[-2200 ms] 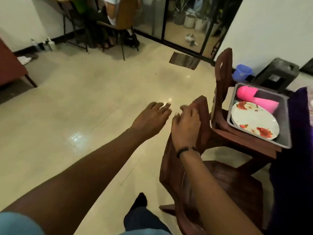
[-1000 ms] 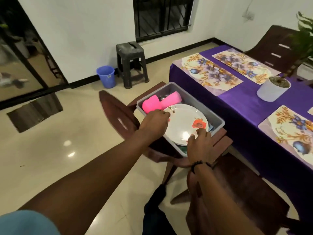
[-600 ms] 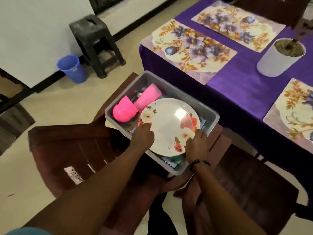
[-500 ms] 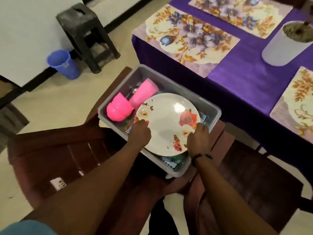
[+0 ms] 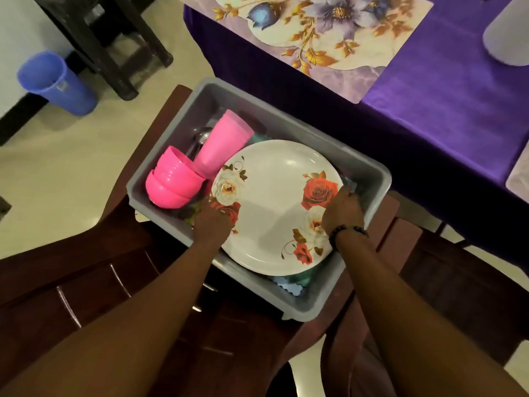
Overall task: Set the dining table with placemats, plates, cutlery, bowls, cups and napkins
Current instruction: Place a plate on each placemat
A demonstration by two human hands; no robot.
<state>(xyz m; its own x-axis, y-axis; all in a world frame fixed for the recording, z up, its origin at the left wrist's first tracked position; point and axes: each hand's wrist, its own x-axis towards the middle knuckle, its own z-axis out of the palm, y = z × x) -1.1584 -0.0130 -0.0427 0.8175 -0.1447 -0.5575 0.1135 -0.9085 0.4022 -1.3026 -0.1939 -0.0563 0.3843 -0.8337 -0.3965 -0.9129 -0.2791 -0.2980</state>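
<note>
Gripping opposite edges of the white plate [image 5: 274, 207], the left hand [image 5: 211, 224] and the right hand [image 5: 342, 214] each curl their fingers round its rim, so both grips are closed on it. The plate is printed with red and white roses and lies tilted on top of the other things in the grey tub [image 5: 369, 164], its near edge just over the tub's near wall. A dark beaded bracelet [image 5: 345, 231] sits on the right wrist.

In the far left part of the tub lie stacked pink bowls [image 5: 171, 181] on their side, touching a pink cup [image 5: 220, 144] that leans against the plate's far rim. Behind the cup, metal spoons [image 5: 200, 138] show partly. Under the plate's near edge something teal and a blue scalloped piece peek out; what they are cannot be told.

The tub rests on a dark brown wooden chair [image 5: 86, 282]. Just beyond it stands the worktop under a purple cloth [image 5: 443, 90], with a floral placemat [image 5: 323, 32] on it. On the floor to the far left are a blue bucket [image 5: 54, 81] and a black stool [image 5: 114, 38]. The bucket carries a small pale label, too small to read; no other writing is legible.
</note>
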